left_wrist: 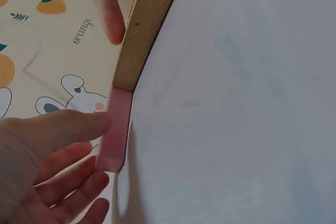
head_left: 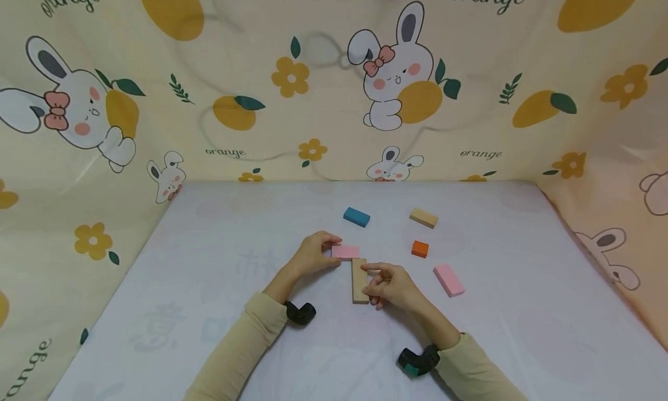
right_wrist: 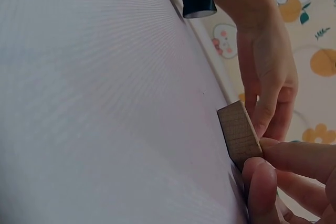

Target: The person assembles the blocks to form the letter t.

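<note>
A pink block point(head_left: 345, 252) lies flat on the table, and my left hand point(head_left: 315, 253) pinches its left part between thumb and forefinger. In the left wrist view, the thumb presses the side of the pink block point(left_wrist: 116, 129). Meeting it end-on at the near right corner is a long plain wooden block point(head_left: 359, 282), the two forming an angle. My right hand point(head_left: 394, 285) holds this wooden block at its right side, forefinger near the far end and thumb lower down. The right wrist view shows fingertips on the wooden block point(right_wrist: 239, 132).
Behind the hands lie a blue block point(head_left: 357, 217) and another wooden block point(head_left: 424, 217). An orange block point(head_left: 420, 248) and a second pink block point(head_left: 449, 280) are to the right. A patterned curtain point(head_left: 334, 111) closes off the white table's point(head_left: 235, 233) back and sides.
</note>
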Action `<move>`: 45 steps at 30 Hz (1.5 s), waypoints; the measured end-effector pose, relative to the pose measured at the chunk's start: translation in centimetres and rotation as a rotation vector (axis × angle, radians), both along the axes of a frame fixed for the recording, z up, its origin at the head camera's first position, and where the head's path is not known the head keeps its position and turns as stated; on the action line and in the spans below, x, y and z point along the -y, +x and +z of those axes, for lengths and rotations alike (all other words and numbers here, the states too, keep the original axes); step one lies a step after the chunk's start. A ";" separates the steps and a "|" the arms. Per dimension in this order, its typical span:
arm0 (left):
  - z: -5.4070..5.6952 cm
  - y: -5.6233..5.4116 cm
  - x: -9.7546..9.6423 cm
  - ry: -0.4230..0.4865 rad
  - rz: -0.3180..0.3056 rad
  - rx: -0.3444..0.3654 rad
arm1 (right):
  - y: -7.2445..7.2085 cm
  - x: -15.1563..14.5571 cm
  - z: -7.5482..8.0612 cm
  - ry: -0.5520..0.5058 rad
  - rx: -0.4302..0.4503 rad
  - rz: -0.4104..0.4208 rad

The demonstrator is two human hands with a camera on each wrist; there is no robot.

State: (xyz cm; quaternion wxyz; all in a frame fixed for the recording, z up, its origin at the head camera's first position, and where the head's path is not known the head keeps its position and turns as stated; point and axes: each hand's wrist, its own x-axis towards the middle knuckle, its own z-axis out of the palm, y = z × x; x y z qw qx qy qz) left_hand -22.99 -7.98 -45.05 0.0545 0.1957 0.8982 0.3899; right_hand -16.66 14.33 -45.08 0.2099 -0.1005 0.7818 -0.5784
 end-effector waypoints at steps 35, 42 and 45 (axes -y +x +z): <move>1.3 4.3 -0.8 -0.185 -0.162 -0.164 | -0.5 -1.6 1.8 0.147 -0.108 -0.009; 1.5 4.8 -1.0 -0.321 -0.224 -0.267 | -0.7 -2.5 2.2 0.145 -0.170 -0.006; 1.7 5.1 -1.1 -0.361 -0.246 -0.268 | -0.8 -2.9 2.4 0.142 -0.189 -0.006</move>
